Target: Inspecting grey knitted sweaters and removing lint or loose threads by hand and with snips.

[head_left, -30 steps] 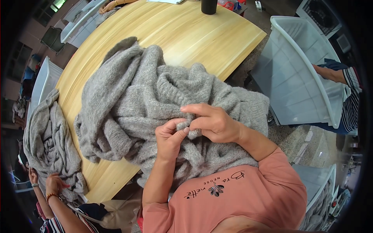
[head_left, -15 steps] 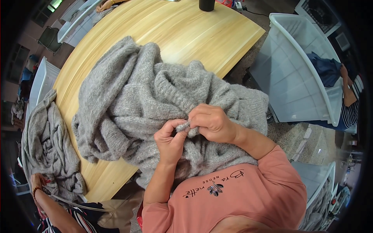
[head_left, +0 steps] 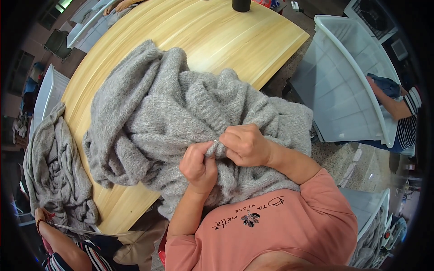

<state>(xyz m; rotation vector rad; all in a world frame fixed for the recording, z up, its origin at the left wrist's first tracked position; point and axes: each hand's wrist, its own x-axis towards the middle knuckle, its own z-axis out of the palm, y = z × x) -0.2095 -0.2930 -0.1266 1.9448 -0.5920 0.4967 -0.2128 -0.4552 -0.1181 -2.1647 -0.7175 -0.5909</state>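
A bulky grey knitted garment [head_left: 167, 117] lies bunched across the near part of the wooden table and hangs over its edge toward me. Both hands meet at its near side. My left hand [head_left: 198, 166] is closed, thumb and fingers pinching a small fold of the knit. Right beside it, my right hand [head_left: 246, 145] is also closed, its curled fingers gripping the same fold. Only a short bit of fabric shows between the two hands; what lies inside the fingers is hidden.
The table [head_left: 244, 43] bears a dark cup [head_left: 241, 5] at its far edge. A large translucent bin [head_left: 337, 86] stands at the right, where a person in striped sleeves reaches in. Another grey knit [head_left: 58, 167] drapes over the table's left edge, by a co-worker's hand [head_left: 44, 216].
My left fingers have curled in more tightly, and the small roll of knit that stuck out between my hands is now mostly covered. At the right, the person's arm reaches farther into the bin.
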